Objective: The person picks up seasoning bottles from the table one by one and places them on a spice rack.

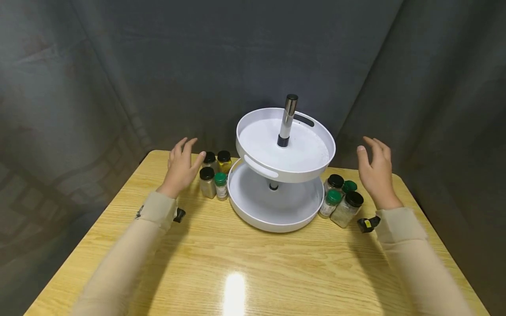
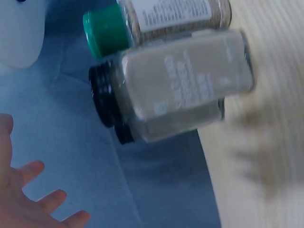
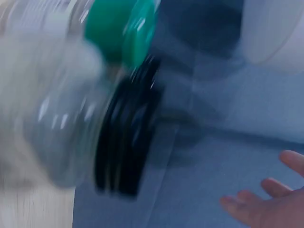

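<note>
My left hand [image 1: 182, 169] is raised with fingers spread, beside a group of spice jars at the left of the stand. In that group are a black-capped jar [image 1: 207, 182] of pale powder, a green-capped jar [image 1: 221, 186] and a yellow-filled jar [image 1: 224, 162]. On the other side my right hand [image 1: 377, 173] is held up with fingers apart, holding nothing. Nearest to it stand a large black-capped jar [image 1: 347, 209] and a green-capped jar [image 1: 330, 204], with more jars partly hidden behind. The right wrist view shows the large jar blurred.
A white two-tier round tray stand rises between the jar groups, with an upper tray [image 1: 284, 160] on a central post [image 1: 289, 116] and a wider-set lower tray [image 1: 276, 228]. All stand on a wooden table [image 1: 205, 263]. Grey curtains [image 1: 221, 66] hang behind and at both sides.
</note>
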### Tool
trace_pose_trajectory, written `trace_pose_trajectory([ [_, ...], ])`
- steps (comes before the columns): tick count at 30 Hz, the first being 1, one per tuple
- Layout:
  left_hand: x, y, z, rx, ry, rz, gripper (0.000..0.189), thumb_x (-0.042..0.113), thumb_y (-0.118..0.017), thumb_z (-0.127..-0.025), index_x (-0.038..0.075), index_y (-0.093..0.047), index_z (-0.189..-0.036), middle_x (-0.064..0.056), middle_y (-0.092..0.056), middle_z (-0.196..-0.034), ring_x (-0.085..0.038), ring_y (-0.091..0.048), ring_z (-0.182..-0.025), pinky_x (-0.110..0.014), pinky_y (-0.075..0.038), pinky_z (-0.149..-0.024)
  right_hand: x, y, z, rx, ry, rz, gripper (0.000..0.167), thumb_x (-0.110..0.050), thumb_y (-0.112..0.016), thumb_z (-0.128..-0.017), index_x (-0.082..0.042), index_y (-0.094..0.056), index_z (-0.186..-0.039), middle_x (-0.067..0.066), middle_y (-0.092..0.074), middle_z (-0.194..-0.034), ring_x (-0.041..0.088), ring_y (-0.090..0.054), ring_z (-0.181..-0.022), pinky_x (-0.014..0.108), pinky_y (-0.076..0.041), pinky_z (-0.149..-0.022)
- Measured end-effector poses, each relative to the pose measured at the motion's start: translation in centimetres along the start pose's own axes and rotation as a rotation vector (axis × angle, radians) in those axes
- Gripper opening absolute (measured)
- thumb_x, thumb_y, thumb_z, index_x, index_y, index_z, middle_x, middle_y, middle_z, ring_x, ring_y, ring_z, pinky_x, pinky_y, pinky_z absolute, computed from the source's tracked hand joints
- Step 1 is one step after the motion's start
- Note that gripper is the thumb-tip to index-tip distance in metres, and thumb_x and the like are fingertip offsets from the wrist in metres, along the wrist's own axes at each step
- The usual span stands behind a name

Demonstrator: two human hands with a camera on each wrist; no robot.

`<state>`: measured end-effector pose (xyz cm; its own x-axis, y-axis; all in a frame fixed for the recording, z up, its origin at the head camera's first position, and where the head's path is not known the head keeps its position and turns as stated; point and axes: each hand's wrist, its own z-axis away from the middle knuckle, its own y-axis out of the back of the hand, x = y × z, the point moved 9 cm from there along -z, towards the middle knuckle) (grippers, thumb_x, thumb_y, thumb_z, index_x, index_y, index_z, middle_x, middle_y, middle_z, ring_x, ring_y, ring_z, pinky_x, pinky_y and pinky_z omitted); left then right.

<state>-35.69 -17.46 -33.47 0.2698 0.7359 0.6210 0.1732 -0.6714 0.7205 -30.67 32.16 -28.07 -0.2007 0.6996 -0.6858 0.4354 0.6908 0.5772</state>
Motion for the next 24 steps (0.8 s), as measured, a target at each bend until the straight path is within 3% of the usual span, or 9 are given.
trace_pose_trajectory([
  [4, -0.4, -0.3, 0.9, 0.022, -0.003, 0.066, 0.065, 0.044, -0.041, -0.108, 0.005, -0.027, -0.158, -0.026, -0.014, -0.162, -0.049, -0.015, -0.147, -0.067, -0.023, -0.116, -1.8, -0.3, 0.7, 0.051, 0.033, -0.101, 0.053, -0.033, -0.039, -0.109, -0.008, -0.038, -0.155, 0.015, -0.025, -0.162, 0.035, -0.028, -0.147, 0.059, -0.028, -0.12],
  [11, -1.6, -1.5, 2.1, 0.045, 0.026, 0.177, 0.06, 0.037, -0.041, -0.11, -0.003, -0.03, -0.154, -0.032, -0.023, -0.156, -0.046, -0.024, -0.146, -0.06, -0.024, -0.119, -3.4, -1.3, 1.4, 0.06, -0.003, -0.269, 0.048, -0.032, -0.039, -0.109, -0.013, -0.042, -0.153, 0.009, -0.035, -0.152, 0.029, -0.042, -0.137, 0.037, -0.037, -0.118],
  [17, -2.3, -2.8, 3.3, 0.012, 0.071, 0.245, 0.06, 0.038, -0.039, -0.11, -0.002, -0.027, -0.154, -0.032, -0.025, -0.155, -0.047, -0.029, -0.141, -0.06, -0.031, -0.115, -4.2, -2.7, 1.9, 0.034, -0.046, -0.403, 0.047, -0.03, -0.039, -0.109, -0.012, -0.042, -0.152, 0.008, -0.036, -0.153, 0.021, -0.045, -0.134, 0.037, -0.042, -0.115],
  [24, -2.8, -4.2, 4.2, -0.013, 0.103, 0.309, 0.062, 0.037, -0.04, -0.11, -0.003, -0.025, -0.155, -0.031, -0.027, -0.154, -0.049, -0.03, -0.141, -0.06, -0.033, -0.115, -4.4, -3.5, 2.4, 0.046, -0.036, -0.413, 0.045, -0.024, -0.041, -0.108, -0.013, -0.046, -0.151, 0.006, -0.041, -0.15, 0.019, -0.044, -0.133, 0.031, -0.04, -0.113],
])
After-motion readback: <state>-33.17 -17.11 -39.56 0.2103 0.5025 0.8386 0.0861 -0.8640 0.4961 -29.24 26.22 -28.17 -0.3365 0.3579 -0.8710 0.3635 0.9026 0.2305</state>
